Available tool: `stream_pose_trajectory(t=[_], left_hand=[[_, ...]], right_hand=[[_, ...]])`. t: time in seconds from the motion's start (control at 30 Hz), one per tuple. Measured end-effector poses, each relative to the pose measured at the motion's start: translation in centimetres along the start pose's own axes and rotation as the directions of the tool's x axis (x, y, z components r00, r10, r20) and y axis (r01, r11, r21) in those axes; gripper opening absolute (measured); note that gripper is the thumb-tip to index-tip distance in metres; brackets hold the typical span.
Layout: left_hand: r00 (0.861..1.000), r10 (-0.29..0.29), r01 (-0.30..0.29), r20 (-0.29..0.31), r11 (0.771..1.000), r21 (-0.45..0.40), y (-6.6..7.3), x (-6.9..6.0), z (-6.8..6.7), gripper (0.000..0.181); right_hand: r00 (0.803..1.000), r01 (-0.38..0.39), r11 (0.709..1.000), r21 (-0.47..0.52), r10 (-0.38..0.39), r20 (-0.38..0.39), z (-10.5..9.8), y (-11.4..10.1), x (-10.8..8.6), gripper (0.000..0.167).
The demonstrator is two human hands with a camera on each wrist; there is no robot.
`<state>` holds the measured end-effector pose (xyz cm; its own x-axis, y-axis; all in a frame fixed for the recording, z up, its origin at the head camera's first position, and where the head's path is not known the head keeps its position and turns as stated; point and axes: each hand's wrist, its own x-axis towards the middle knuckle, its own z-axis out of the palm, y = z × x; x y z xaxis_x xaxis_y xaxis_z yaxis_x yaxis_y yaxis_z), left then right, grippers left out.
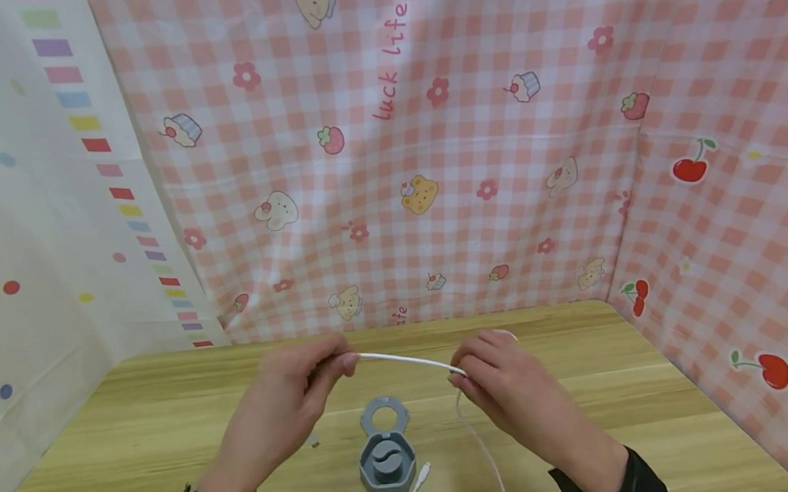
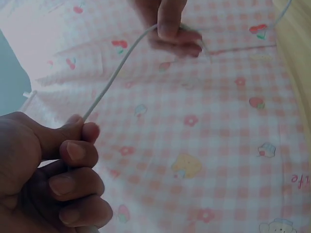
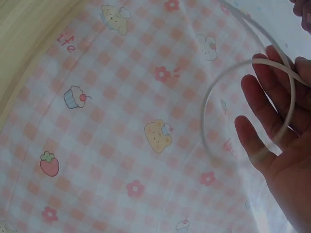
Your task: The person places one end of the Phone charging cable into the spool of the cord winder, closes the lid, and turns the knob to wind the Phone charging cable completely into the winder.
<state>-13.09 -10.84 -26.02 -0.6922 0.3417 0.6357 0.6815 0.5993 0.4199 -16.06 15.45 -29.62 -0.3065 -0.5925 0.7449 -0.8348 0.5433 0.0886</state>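
Clearly, from the head, left hand (image 1: 288, 397) and right hand (image 1: 514, 387) pinch a white cable (image 1: 405, 359) above the worktop (image 1: 638, 397); from the left wrist it bows between them, from the right it loops — slack-handling, seemingly, next needing steady tension.

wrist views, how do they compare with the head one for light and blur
Head view: bright, white cable crisp; left wrist: dimmer, left hand shaded, right hand softly blurred, patterned cloth washed out at upper left; right wrist: dim, hazy, the cable's lower curve faint, a pale glare patch at lower right.
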Motion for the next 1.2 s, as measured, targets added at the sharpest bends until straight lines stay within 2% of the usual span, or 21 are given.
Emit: stream_pose_trajectory(t=[0.1, 0.23, 0.4, 0.5, 0.57, 0.67, 0.83, 1.0, 1.1, 1.2], left_hand=[[0.999, -0.018, 0.017, 0.041, 1.000, 0.017, -0.3, 0.0, -0.2, 0.020], [0.989, -0.002, 0.001, 0.150, 1.000, 0.010, -0.2, 0.1, 0.7, 0.018], [0.960, 0.091, -0.079, 0.265, 0.995, -0.056, 0.9, 0.2, 3.1, 0.024], [0.948, 0.127, -0.122, 0.291, 0.992, -0.036, 1.6, 0.1, 4.1, 0.026], [0.951, 0.133, -0.136, 0.278, 0.991, -0.006, 1.9, 0.0, 4.2, 0.026], [0.971, 0.112, -0.119, 0.213, 0.993, 0.020, 1.8, -0.1, 3.7, 0.027], [0.991, 0.095, -0.096, 0.095, 0.995, 0.005, 0.7, -0.2, 1.1, 0.031], [0.994, 0.090, -0.090, 0.067, 0.996, -0.005, -1.0, -0.3, -1.7, 0.032], [0.991, 0.118, -0.118, 0.067, 0.993, -0.005, -1.6, -0.3, -2.7, 0.032], [0.990, 0.123, -0.123, 0.068, 0.992, 0.001, -1.9, -0.5, -3.3, 0.031]], right_hand=[[1.000, -0.004, 0.999, 0.046, 0.003, 0.013, -0.2, -0.2, 0.1, 0.020], [0.999, 0.015, 0.999, 0.048, -0.017, 0.032, -0.1, -0.8, 0.3, 0.026], [0.996, 0.065, 0.998, -0.024, -0.064, 0.062, 0.3, -2.0, 0.4, 0.033], [0.994, 0.084, 0.996, -0.029, -0.082, 0.065, 0.6, -2.5, 0.5, 0.031], [0.995, 0.083, 0.996, -0.014, -0.082, 0.058, 0.7, -2.6, 0.5, 0.030], [0.997, 0.061, 0.998, 0.010, -0.061, 0.038, 0.5, -2.2, 0.4, 0.029], [0.999, -0.001, 1.000, 0.005, 0.000, 0.035, -0.7, -1.0, 0.2, 0.029], [0.999, -0.037, 0.999, 0.012, 0.037, 0.033, -2.1, 0.1, -0.2, 0.025], [0.997, -0.059, 0.998, 0.021, 0.057, 0.055, -2.6, 0.3, -0.3, 0.022], [0.990, -0.103, 0.995, 0.018, 0.100, 0.100, -3.0, 0.2, -0.3, 0.021]])
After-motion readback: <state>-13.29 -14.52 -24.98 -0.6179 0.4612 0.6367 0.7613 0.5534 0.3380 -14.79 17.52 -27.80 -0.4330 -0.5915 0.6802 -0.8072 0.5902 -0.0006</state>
